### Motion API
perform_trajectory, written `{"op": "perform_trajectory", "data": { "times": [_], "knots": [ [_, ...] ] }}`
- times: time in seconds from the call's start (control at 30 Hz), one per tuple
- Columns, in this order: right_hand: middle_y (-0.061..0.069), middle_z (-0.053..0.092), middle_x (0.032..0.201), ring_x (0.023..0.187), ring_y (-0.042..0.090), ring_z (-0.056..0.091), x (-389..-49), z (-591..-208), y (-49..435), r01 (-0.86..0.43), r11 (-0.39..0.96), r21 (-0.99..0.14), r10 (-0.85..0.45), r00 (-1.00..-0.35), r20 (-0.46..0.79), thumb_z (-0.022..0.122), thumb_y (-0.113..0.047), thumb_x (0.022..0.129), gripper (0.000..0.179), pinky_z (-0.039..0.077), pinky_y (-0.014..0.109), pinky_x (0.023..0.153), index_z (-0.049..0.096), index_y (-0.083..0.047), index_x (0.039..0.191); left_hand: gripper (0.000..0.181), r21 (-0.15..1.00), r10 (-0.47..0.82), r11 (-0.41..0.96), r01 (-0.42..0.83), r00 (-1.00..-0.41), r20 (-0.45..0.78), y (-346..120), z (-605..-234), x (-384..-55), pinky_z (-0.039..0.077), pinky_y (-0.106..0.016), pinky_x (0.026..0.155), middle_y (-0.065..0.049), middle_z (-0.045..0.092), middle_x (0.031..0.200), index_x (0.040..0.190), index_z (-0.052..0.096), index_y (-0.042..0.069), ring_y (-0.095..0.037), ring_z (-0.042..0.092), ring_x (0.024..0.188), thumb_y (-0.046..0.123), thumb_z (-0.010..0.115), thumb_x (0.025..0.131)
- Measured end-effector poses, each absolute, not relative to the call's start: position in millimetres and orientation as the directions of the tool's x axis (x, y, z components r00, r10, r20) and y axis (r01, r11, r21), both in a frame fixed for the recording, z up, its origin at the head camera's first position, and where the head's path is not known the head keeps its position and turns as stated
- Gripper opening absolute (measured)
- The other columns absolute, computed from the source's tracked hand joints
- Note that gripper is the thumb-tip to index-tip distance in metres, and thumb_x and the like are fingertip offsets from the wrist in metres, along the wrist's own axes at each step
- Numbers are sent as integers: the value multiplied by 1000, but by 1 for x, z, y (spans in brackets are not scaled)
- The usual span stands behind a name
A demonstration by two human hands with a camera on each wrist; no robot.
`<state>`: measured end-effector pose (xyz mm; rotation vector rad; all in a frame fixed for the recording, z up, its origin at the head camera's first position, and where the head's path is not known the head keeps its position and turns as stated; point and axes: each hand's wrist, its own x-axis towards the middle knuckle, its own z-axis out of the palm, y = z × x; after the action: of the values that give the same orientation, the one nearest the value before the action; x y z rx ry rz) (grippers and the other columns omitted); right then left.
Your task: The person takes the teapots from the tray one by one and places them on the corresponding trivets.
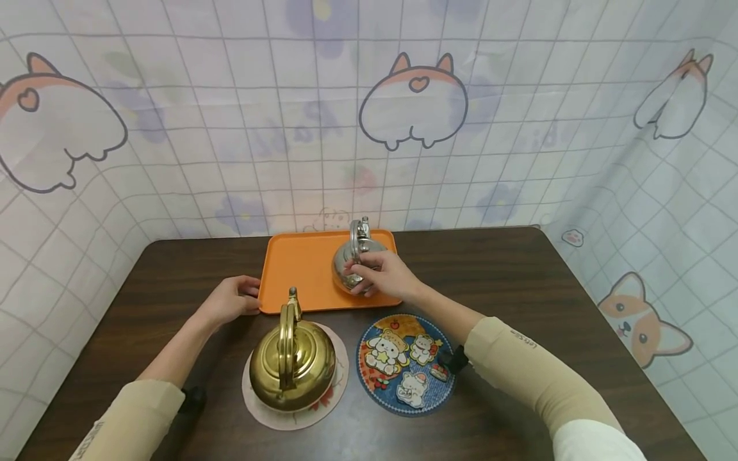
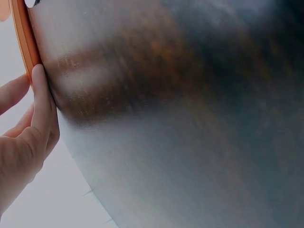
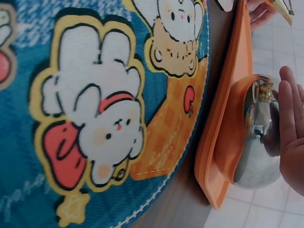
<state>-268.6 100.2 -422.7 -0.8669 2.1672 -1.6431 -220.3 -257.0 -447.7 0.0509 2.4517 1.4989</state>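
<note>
A shiny silver kettle with a raised handle stands on the right part of an orange tray. My right hand is right at the kettle's near side, its fingers over the body and below the handle. In the right wrist view, the fingers of the right hand look straight, beside the kettle. My left hand is at the tray's near left corner. Up close in the left wrist view, thumb and fingers of the left hand pinch the rim of the tray.
A gold kettle stands on a round pale mat in front of the tray. To its right lies a round blue mat with cartoon bears, under my right forearm. The dark wooden table meets a tiled-pattern wall cloth at the back.
</note>
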Motion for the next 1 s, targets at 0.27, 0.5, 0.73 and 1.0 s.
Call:
{"op": "perform_trajectory", "data": {
  "times": [0.27, 0.5, 0.73, 1.0],
  "knots": [
    [21, 70, 118, 85, 30, 75, -263, -425, 108, -301, 128, -945, -590, -789, 171, 54, -13, 109, 28, 65, 43, 71, 68, 6, 124, 53, 887, 183, 451, -101, -962, -203, -254, -445, -220, 62, -40, 86, -37, 48, 127, 144, 36, -21, -35, 67, 100, -8, 60, 98],
    [25, 70, 115, 85, 33, 75, -261, -430, 109, -311, 75, -947, -575, -790, 214, 54, -11, 108, 26, 65, 45, 74, 69, 7, 120, 54, 875, 173, 473, -98, -964, -202, -255, -448, -220, 63, -39, 85, -36, 48, 128, 145, 36, -21, -34, 67, 99, -7, 60, 99],
    [27, 69, 113, 86, 38, 74, -261, -433, 111, -309, 30, -951, -568, -788, 238, 54, -10, 108, 26, 64, 47, 78, 69, 10, 117, 54, 876, 177, 474, -91, -964, -196, -257, -449, -219, 63, -40, 85, -37, 48, 129, 145, 36, -21, -36, 67, 100, -7, 60, 99],
    [27, 69, 115, 89, 42, 73, -258, -426, 120, -268, -9, -963, -570, -790, 225, 54, -10, 108, 28, 63, 50, 79, 68, 11, 119, 53, 883, 177, 461, -92, -965, -193, -257, -448, -218, 63, -41, 85, -37, 49, 128, 144, 37, -21, -33, 68, 98, -7, 60, 99]
  ]
}}
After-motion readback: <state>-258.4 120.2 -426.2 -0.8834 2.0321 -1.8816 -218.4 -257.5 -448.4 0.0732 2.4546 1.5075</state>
